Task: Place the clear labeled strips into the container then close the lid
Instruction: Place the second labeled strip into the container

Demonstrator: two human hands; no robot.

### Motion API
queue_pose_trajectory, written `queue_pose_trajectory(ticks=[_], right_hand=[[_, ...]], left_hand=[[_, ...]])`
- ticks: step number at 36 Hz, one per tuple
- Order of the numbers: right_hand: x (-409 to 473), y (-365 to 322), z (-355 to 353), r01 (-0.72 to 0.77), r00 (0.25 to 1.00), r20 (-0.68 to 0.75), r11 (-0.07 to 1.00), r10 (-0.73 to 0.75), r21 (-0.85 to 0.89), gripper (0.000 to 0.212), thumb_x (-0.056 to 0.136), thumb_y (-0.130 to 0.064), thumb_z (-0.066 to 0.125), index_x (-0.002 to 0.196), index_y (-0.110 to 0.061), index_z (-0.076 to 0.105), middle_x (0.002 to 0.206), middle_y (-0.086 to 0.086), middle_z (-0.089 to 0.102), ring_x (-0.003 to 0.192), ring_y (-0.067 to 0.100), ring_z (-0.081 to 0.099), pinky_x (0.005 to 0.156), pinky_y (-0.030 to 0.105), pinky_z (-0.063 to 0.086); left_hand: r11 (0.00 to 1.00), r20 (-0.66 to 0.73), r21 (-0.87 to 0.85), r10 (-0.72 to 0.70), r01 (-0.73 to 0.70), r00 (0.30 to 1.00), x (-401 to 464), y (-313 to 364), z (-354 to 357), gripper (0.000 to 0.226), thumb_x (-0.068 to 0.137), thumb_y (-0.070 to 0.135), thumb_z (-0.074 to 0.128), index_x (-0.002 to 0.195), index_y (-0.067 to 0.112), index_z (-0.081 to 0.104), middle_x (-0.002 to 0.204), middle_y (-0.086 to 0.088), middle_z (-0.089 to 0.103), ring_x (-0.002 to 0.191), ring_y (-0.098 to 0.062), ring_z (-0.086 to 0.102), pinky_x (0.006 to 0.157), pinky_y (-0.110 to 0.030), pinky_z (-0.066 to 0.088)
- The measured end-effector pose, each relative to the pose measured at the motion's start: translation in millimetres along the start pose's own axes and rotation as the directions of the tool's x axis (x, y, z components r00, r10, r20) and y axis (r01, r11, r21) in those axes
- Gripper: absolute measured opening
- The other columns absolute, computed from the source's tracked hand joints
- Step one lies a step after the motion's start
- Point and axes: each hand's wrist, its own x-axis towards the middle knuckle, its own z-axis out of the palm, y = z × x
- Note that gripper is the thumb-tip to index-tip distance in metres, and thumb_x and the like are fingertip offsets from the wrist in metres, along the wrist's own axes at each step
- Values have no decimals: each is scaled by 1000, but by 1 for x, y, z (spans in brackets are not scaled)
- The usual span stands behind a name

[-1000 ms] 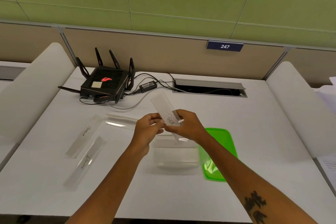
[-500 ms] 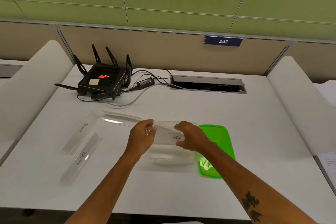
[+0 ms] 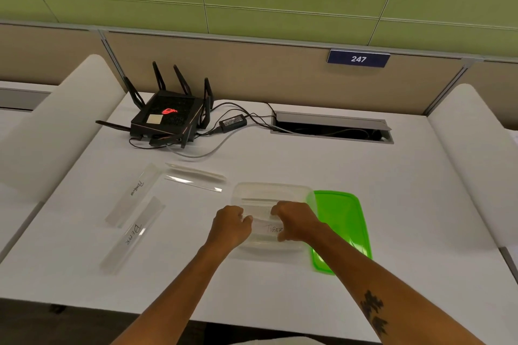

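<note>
A clear plastic container [image 3: 273, 190] stands open on the white desk. My left hand [image 3: 231, 225] and my right hand [image 3: 294, 221] each pinch one end of the clear strip marked TIGER [image 3: 266, 230], which lies down inside the container. The green lid [image 3: 340, 221] lies flat just right of the container, partly under my right forearm. Left of the container lie three more clear strips: one marked PENGUIN [image 3: 133, 194], one marked BEAR [image 3: 133, 235], and an unlabeled-looking one [image 3: 194, 179] behind them.
A black router [image 3: 168, 117] with antennas, its power brick [image 3: 232, 122] and cables sit at the back left. A cable slot [image 3: 332, 129] is cut in the desk behind the container. White dividers flank the desk on both sides.
Both hands have come down and toward me, carrying the TIGER strip from above the container into it. The strip has turned from upright to lying flat.
</note>
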Motion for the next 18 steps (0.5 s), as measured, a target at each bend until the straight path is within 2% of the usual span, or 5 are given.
queue_pose_trajectory(ticks=[2, 6, 11, 14, 18], right_hand=[[2, -1, 1, 5, 1000, 19, 1000, -5, -24, 62, 64, -37, 86, 120, -20, 64, 115, 1, 67, 107, 25, 64, 84, 36, 53], [6, -3, 4, 14, 999, 46, 998, -11, -58, 53, 67, -36, 83, 114, -20, 64, 112, 3, 67, 104, 28, 65, 82, 36, 53], [10, -4, 8, 29, 998, 57, 996, -24, -90, 42, 74, -39, 77, 108, -19, 65, 109, 4, 68, 98, 29, 67, 80, 35, 54], [11, -5, 9, 63, 997, 48, 991, -58, -115, 37, 77, -38, 74, 107, -18, 65, 107, 4, 68, 96, 29, 67, 77, 35, 54], [11, -6, 10, 118, 993, 29, 981, -115, -156, 34, 79, -39, 71, 103, -16, 64, 103, 5, 68, 92, 31, 68, 72, 35, 51]], left_hand=[[999, 7, 28, -17, 17, 1000, 1, 1, 3, 40, 97, 31, 63, 124, 2, 68, 129, -12, 69, 122, -30, 64, 93, -26, 46], [997, 24, 68, -39, 37, 999, 6, 4, 8, 32, 96, 30, 63, 93, -1, 70, 101, -18, 73, 93, -30, 71, 62, -17, 47], [992, 36, 99, -78, 74, 996, 12, 10, 11, 30, 95, 30, 65, 78, 7, 57, 84, -15, 68, 76, -24, 67, 49, -16, 39], [990, 44, 102, -104, 100, 994, 15, 10, 15, 30, 94, 31, 67, 79, 9, 53, 68, 1, 54, 66, -14, 57, 48, -17, 36], [984, 88, 128, -135, 123, 987, 20, 11, 20, 25, 92, 32, 68, 94, 9, 60, 91, -4, 65, 83, -21, 62, 50, -17, 39]])
